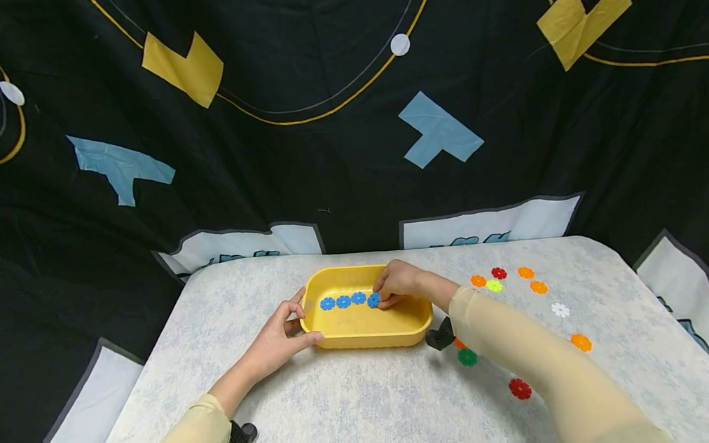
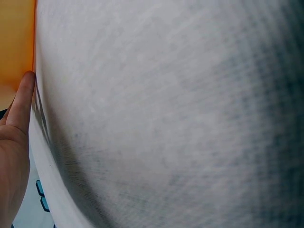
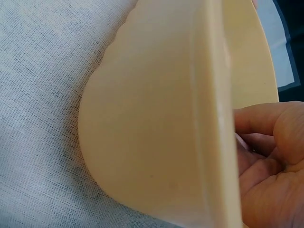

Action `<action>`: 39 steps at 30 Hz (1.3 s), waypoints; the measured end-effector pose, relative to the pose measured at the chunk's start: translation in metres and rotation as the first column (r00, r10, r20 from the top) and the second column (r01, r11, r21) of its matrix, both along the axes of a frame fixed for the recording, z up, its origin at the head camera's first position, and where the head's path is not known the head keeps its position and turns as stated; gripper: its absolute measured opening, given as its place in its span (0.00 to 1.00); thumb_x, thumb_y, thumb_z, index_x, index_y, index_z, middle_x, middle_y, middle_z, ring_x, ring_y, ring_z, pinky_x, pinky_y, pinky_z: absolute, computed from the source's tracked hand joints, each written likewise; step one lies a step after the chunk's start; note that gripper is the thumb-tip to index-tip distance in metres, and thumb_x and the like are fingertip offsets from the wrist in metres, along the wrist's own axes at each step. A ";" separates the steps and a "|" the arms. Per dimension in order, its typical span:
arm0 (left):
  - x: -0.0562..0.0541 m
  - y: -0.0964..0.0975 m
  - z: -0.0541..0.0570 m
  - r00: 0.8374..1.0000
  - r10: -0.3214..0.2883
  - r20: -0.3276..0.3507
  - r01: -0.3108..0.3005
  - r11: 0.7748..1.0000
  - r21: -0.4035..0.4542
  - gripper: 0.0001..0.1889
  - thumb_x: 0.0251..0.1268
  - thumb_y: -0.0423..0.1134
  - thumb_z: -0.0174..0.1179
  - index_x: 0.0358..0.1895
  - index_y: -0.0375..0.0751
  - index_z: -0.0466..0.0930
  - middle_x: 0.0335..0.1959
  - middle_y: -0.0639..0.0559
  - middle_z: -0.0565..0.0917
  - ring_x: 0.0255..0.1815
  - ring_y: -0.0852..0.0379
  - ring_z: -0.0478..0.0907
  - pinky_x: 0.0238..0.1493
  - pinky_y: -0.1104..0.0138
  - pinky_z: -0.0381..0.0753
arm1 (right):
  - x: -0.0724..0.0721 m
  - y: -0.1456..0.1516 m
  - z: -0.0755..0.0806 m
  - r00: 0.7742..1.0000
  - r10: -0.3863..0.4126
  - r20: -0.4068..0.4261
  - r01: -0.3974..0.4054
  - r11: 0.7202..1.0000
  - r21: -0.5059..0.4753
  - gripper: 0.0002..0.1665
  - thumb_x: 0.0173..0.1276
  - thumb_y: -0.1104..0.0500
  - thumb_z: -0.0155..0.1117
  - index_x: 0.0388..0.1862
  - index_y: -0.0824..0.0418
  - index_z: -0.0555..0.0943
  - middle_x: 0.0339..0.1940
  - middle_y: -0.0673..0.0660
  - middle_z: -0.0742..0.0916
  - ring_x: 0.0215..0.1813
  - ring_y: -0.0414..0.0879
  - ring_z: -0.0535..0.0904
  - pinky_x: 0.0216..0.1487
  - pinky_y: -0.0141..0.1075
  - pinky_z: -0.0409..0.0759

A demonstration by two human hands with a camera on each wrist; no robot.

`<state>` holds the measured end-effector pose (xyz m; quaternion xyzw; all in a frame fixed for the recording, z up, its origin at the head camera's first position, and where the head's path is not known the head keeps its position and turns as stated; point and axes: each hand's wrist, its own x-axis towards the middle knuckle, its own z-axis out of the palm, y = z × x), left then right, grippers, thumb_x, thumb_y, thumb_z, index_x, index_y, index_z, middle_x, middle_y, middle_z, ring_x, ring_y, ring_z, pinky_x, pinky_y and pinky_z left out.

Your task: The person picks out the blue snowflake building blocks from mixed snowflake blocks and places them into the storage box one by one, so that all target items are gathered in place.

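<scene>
A yellow plastic tub (image 1: 365, 339) stands on the table. My left hand (image 1: 279, 337) holds its left end, thumb at the near corner and fingers along the side; one finger (image 2: 23, 102) touches the wall in the left wrist view. Inside, three blue flower-shaped discs (image 1: 343, 302) lie in a row. My right hand (image 1: 398, 282) reaches over the right rim and pinches another blue flower-shaped disc (image 1: 373, 300) at the row's right end. In the right wrist view the tub wall (image 3: 152, 118) hides the fingertips and disc; part of the right hand (image 3: 270, 161) shows behind it.
Several flower-shaped discs lie loose right of the tub, among them a red disc (image 1: 520, 388), a green disc (image 1: 467, 357), an orange disc (image 1: 581, 342) and a white disc (image 1: 560, 310). A pale patterned cloth (image 1: 359, 418) covers the table; a black curtain (image 1: 326, 182) hangs behind.
</scene>
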<state>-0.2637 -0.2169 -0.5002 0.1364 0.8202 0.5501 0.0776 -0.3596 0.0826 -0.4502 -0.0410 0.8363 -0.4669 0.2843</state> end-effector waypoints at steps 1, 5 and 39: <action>0.000 0.000 0.000 1.000 0.002 0.000 -0.002 1.000 -0.002 0.25 0.65 0.42 0.73 0.50 0.39 0.63 0.84 0.56 0.49 0.70 0.40 0.73 0.71 0.47 0.65 | 0.000 0.000 0.000 1.000 -0.001 -0.005 0.001 1.000 0.000 0.15 0.69 0.73 0.66 0.54 0.73 0.83 0.39 0.64 0.88 0.38 0.51 0.90 0.42 0.34 0.85; -0.001 0.001 0.001 1.000 0.003 0.002 -0.003 1.000 0.002 0.25 0.65 0.41 0.72 0.51 0.37 0.63 0.84 0.55 0.49 0.69 0.40 0.74 0.71 0.47 0.64 | 0.000 0.002 0.002 1.000 -0.004 -0.021 0.004 1.000 0.003 0.17 0.69 0.74 0.66 0.56 0.73 0.82 0.41 0.64 0.87 0.40 0.53 0.90 0.44 0.36 0.85; 0.000 0.000 0.001 1.000 0.000 -0.013 0.000 1.000 -0.017 0.27 0.63 0.45 0.74 0.51 0.40 0.64 0.84 0.55 0.50 0.67 0.43 0.76 0.71 0.47 0.64 | 0.010 0.063 0.055 0.952 0.191 -0.240 -0.190 0.981 0.027 0.22 0.74 0.63 0.65 0.65 0.65 0.79 0.60 0.64 0.84 0.51 0.52 0.80 0.59 0.44 0.80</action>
